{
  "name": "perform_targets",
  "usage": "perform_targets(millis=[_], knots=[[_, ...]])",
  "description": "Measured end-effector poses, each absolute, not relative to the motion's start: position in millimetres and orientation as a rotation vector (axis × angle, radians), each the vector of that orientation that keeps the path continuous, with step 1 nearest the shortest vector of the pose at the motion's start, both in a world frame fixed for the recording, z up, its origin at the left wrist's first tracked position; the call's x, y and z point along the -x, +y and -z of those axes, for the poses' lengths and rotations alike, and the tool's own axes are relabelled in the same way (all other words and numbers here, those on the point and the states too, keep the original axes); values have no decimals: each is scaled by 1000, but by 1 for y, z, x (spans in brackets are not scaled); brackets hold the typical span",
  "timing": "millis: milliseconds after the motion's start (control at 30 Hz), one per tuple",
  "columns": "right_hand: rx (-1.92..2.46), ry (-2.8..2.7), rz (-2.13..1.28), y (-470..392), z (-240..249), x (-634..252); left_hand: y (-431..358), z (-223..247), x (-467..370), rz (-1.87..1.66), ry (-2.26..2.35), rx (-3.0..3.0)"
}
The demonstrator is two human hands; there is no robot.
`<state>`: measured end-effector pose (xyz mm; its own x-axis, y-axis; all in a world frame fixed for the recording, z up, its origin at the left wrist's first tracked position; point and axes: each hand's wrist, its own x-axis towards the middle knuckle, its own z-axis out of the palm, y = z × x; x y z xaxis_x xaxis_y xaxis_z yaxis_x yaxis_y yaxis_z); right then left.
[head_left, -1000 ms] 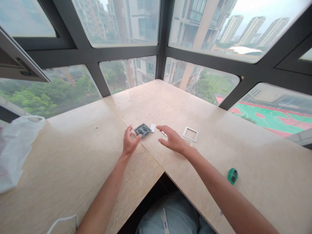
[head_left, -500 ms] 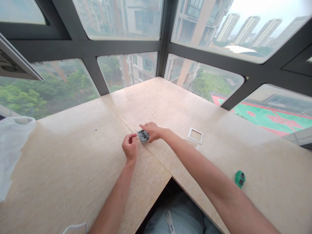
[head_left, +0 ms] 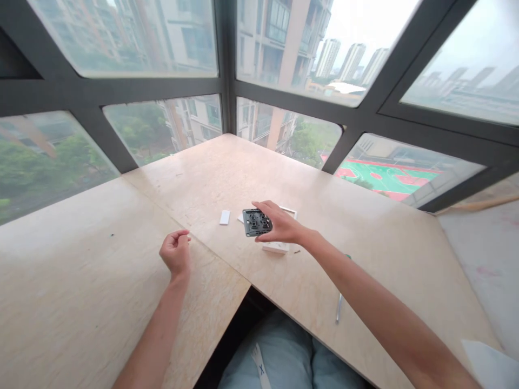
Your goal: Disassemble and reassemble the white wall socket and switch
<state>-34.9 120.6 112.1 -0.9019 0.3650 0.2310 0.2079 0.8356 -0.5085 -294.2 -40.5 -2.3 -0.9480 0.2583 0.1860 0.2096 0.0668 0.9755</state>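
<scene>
My right hand (head_left: 279,222) grips a dark grey wall switch body (head_left: 253,222) by its right edge, thumb below and fingers above. The switch body is held up over the table, with its mechanism side showing. Off to the left, my left hand (head_left: 176,253) is closed near the table seam, fingertips pinched together. Whatever those fingertips hold, if anything, is too small to make out. A white frame (head_left: 292,212) shows partly behind my right hand, and a white plastic piece (head_left: 275,248) lies just below it. A small white rocker plate (head_left: 224,217) rests left of the switch body.
On the stone-look table (head_left: 101,286), a screwdriver shaft (head_left: 338,309) shows beside my right forearm, its green handle mostly covered. A small dark bit (head_left: 297,251) lies near the white piece. Windows with dark frames (head_left: 229,97) border the table. A white wall (head_left: 482,259) stands at right.
My right hand has carried the switch body away from my left hand, to the right. The view has turned rightward, bringing the rocker plate and screwdriver shaft into sight.
</scene>
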Motion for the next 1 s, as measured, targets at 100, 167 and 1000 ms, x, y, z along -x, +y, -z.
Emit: perform_targets(millis=[100,167,1000], knots=[[590,-2568,-679,112,-114,-35,-39,-2,292,-2062,2282,-509],[692,-2471,-675,103,-111,-80,-39,-3,290,-2068,2295,-513],[1116,-1812,-1102,65,-68,-180,42,-1,177,-766,1809,-2019]])
